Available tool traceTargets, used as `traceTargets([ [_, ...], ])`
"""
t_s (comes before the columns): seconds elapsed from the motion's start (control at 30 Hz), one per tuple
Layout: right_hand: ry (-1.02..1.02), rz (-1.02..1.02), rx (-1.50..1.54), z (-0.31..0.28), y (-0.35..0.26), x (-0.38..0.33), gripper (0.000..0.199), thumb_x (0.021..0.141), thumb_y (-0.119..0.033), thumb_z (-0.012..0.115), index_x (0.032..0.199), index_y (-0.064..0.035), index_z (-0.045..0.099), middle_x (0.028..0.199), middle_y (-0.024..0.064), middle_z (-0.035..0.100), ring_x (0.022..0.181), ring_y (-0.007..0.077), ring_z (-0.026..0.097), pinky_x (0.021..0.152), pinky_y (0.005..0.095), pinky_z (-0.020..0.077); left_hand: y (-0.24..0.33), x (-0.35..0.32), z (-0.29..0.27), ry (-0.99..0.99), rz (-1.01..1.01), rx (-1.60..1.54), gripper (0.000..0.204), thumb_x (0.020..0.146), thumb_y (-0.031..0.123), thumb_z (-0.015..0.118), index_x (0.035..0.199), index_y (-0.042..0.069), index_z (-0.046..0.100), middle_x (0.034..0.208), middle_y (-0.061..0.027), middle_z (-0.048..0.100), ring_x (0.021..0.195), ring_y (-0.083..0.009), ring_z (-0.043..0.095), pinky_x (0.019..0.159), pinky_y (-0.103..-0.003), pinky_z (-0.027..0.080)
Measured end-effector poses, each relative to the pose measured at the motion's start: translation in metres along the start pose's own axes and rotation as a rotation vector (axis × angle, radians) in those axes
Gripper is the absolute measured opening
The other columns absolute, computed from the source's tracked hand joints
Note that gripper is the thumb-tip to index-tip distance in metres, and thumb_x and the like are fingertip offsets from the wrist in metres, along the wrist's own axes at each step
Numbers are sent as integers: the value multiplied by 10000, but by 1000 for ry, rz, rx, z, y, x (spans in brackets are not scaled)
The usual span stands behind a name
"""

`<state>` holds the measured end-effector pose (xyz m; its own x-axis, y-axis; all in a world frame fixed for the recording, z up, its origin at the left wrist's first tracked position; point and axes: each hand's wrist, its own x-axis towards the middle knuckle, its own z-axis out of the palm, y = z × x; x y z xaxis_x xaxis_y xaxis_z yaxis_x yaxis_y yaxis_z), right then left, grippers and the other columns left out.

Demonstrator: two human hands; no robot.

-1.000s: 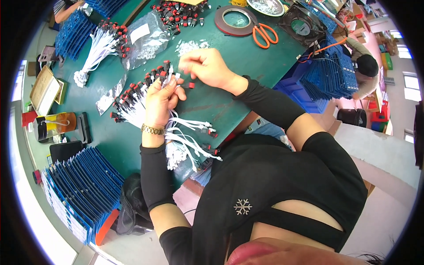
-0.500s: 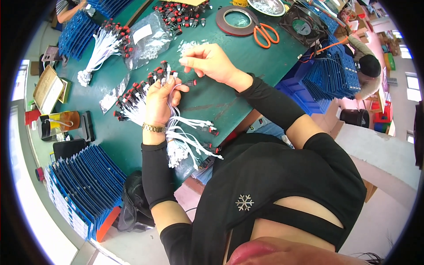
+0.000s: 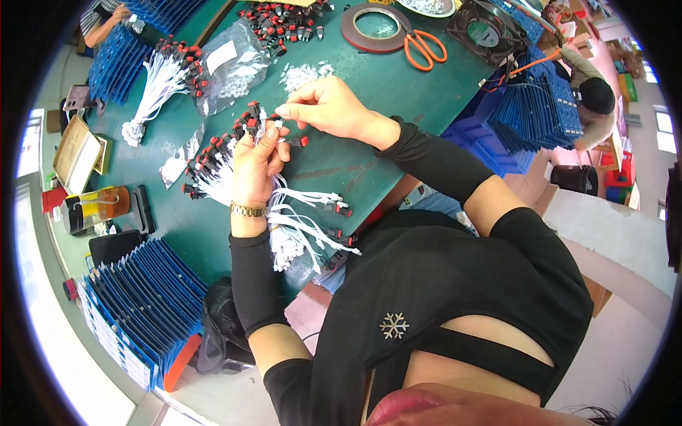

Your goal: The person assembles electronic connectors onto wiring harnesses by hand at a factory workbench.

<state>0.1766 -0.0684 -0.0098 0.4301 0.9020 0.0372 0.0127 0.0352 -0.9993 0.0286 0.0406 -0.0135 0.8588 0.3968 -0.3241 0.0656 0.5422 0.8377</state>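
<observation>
My left hand (image 3: 254,165) is closed around white cables tipped with black-and-red connectors, a connector end sticking out past thumb and forefinger. Just beside that end, the thumb and forefinger of my right hand (image 3: 328,110) are pinched together; anything between them is too small to make out. Under and around my left wrist spreads a bundle of white cables (image 3: 302,226), with more black-and-red connectors (image 3: 217,155) fanned out to the left. Beyond my right hand lies a small heap of clear plastic pieces (image 3: 304,76) on the green table (image 3: 369,160).
A clear plastic bag (image 3: 234,67), another cable bundle (image 3: 153,92) and loose connectors (image 3: 284,25) lie farther back. Near the tape roll (image 3: 375,30) are orange-handled scissors (image 3: 425,51) and a fan (image 3: 486,32). Blue panels (image 3: 145,298) stand at lower left. Other people work nearby.
My right hand has come down and left from near the clear pieces to the connector end at my left fingers. My left hand keeps its hold, almost still.
</observation>
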Motion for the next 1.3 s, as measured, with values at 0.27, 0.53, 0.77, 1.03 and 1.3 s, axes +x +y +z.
traceTargets([
  [0.27, 26, -80, 11, 0, 1, 1, 164, 806, -161, 654, 839, -3, 682, 672, 7, 624, 569, 39, 512, 514, 192, 412, -3, -1, 1, 7, 10, 20, 153, 896, 133, 522, 945, 2, 584, 615, -54, 556, 417, -43, 329, 389, -172, 231],
  [0.53, 4, -88, 0, -4, -1, -1, 166, 803, -160, 653, 828, 2, 679, 657, 12, 611, 573, 44, 517, 516, 202, 415, -4, -1, -2, -18, 2, 15, 150, 898, 143, 523, 944, 16, 588, 626, -58, 567, 413, -44, 322, 393, -176, 223],
  [0.77, -44, -169, -7, -6, -1, -1, 176, 806, -164, 648, 813, 10, 670, 661, 16, 614, 582, 45, 511, 524, 205, 417, -5, 0, -3, -44, 28, 48, 157, 901, 153, 517, 928, 22, 598, 635, -66, 584, 407, -39, 313, 394, -173, 218],
  [1.03, -68, -148, -74, -11, -2, 1, 213, 800, -204, 656, 797, 8, 665, 637, 17, 610, 566, 47, 503, 521, 212, 412, -6, 0, 1, -39, 66, 128, 150, 901, 150, 515, 921, 25, 596, 641, -82, 594, 403, -35, 312, 385, -173, 210],
  [1.3, -83, -87, -87, -10, -5, 1, 218, 797, -212, 657, 791, 6, 664, 632, 18, 606, 566, 50, 512, 514, 213, 410, -5, -2, 3, -41, 70, 154, 158, 898, 155, 523, 916, 15, 593, 648, -80, 593, 402, -37, 306, 385, -172, 211],
])
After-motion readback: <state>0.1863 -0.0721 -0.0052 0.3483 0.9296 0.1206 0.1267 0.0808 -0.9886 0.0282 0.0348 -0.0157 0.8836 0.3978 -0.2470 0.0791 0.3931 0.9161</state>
